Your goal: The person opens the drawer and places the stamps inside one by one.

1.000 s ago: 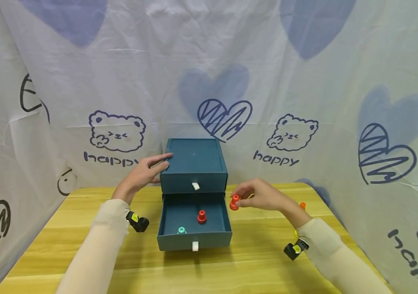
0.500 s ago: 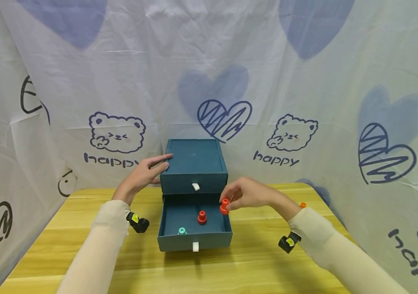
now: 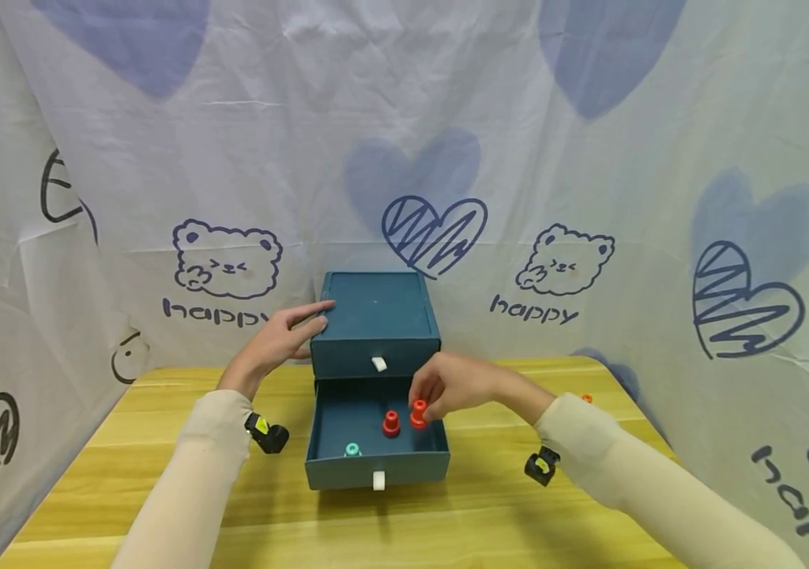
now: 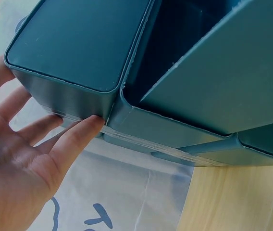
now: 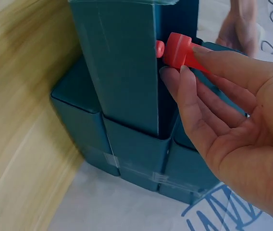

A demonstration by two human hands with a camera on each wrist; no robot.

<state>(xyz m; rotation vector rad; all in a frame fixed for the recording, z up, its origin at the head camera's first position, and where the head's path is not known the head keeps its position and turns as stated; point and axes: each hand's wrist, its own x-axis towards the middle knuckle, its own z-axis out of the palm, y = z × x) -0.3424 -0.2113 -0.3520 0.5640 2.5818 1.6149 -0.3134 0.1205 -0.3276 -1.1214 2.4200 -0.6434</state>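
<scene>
A dark teal drawer cabinet [image 3: 379, 308] stands in front of me with one drawer [image 3: 412, 468] pulled out below the top one. My left hand [image 3: 276, 340] rests against the cabinet's left side; in the left wrist view its fingers [image 4: 76, 142] spread along the edge. Between thumb and fingertips my right hand [image 3: 464, 383] pinches a red stepped peg [image 3: 419, 415], wide end down, over the right part of the open drawer. Inside that drawer, a second red peg [image 3: 391, 424] stands upright just left of it. A mint-green peg [image 3: 352, 450] shows partly behind the drawer front.
An orange piece [image 3: 587, 398] lies on the wooden table [image 3: 504, 506] at the right, partly hidden by my right sleeve. White tabs stick out of the drawer fronts, one being the top drawer's tab [image 3: 379, 363]. A printed curtain [image 3: 504, 158] closes off the back and sides.
My right hand has carried the red peg leftward and down, from beside the open drawer to over its inside. The left hand has stayed at the cabinet.
</scene>
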